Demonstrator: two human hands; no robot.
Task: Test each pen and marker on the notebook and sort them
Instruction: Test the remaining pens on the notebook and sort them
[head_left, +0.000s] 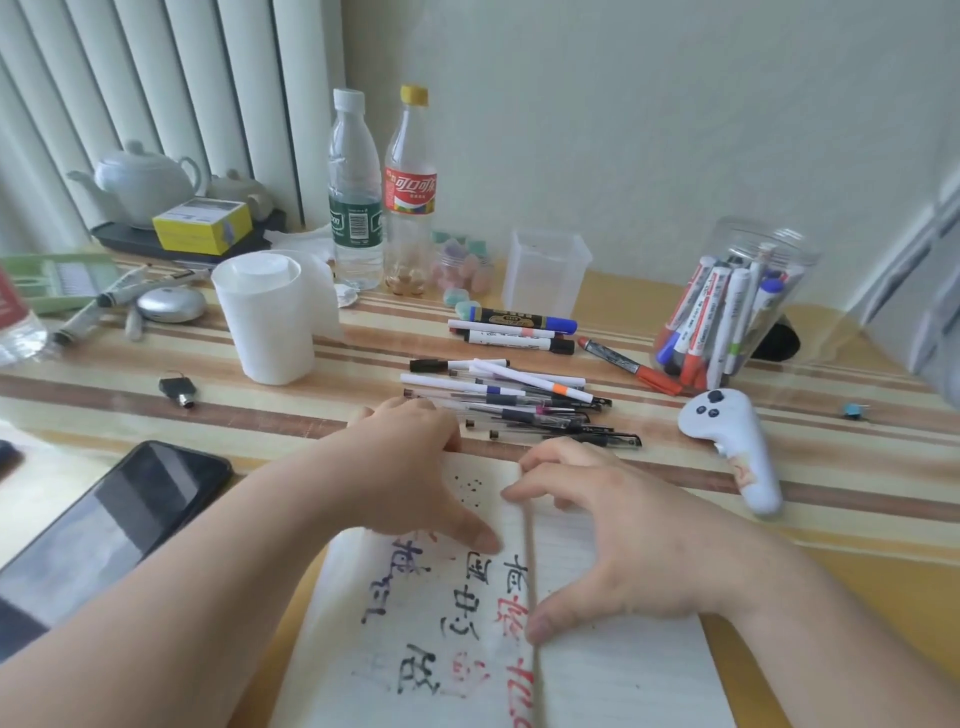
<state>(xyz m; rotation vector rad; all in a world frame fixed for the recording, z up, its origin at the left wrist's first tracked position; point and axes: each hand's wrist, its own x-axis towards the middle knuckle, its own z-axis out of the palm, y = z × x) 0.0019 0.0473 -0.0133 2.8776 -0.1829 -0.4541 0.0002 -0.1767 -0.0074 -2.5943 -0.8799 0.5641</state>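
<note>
Both hands press flat on the open notebook (597, 670), fingers spread and holding nothing. The pile of pens (519, 410) lies just beyond the left hand (410, 467), long axes crosswise; the right hand (613, 551) sits slightly farther back.

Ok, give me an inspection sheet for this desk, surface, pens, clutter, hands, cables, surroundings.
Surface: striped table under a glossy clear cover.
Job's things: open notebook with red and black test writing; pile of pens behind it; three markers laid side by side; jar of markers, tilted.
Clutter: phone, white controller, two bottles, white cup, clear container, teapot, yellow box.
Hands: left hand and right hand both pressing the notebook flat, holding no pen.
Cables: nothing seen.
Surroundings: pale wall, vertical blinds.
</note>
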